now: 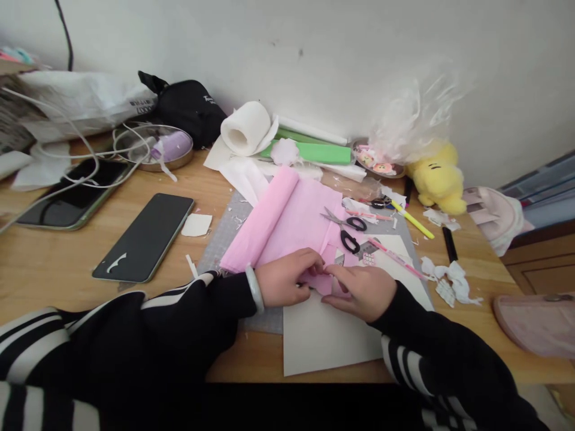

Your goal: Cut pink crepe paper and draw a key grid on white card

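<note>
My left hand (pixel 290 276), with a pale bangle at the wrist, is closed in a pinch near the lower edge of a pink crepe paper sheet (pixel 300 209). Facing it, my right hand (pixel 363 290) pinches too, its thumb and fingertips close to the left ones. A small piece of pink crepe paper (pixel 335 286) shows between the two hands; the fingers partly hide it. The sheet unrolls from a pink crepe paper roll (pixel 260 218) lying aslant. Black-handled scissors (pixel 345 228) rest partly open on the sheet, just beyond my hands. White paper (pixel 332 341) lies underneath.
A grey cutting mat (pixel 265 324) lies below the papers. Left are two phones (pixel 146 239) (pixel 74 194) and a round tin (pixel 179 160). Behind stand a tissue roll (pixel 249 129) and green paper (pixel 326 153). Right are a yellow marker (pixel 413 220), a plush toy (pixel 438 179) and crumpled scraps (pixel 453 281).
</note>
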A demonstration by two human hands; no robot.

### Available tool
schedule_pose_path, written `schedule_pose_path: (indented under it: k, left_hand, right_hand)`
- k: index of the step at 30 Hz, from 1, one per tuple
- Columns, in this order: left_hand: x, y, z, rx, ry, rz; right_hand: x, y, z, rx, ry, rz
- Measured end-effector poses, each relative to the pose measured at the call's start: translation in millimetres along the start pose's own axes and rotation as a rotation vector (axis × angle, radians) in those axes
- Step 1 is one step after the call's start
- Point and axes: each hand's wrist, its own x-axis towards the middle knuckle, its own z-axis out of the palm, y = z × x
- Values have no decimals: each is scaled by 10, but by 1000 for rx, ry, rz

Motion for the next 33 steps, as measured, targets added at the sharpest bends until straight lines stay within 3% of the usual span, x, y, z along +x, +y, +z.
schedule_pose_path:
  k: [6,12,16,24,30,33]
  left_hand:
    - [36,-9,-6,-8,75,-38]
    - [32,-1,-10,-71,163,-153]
    - [29,-7,-5,-153,235,-251]
    - [31,19,-14,-239,210,-332]
    - [21,-24,30,-366,205,-393]
    - [29,-37,48,-449,221,-381]
  right_hand:
    - [198,0,186,69,67,-57]
    - [170,106,305,357,84,-108]
    - [131,130,310,413,95,-2]
    - [146,162,321,325,120,257]
    - [122,383,274,354,305,341]
    - [126,453,253,356,363,298]
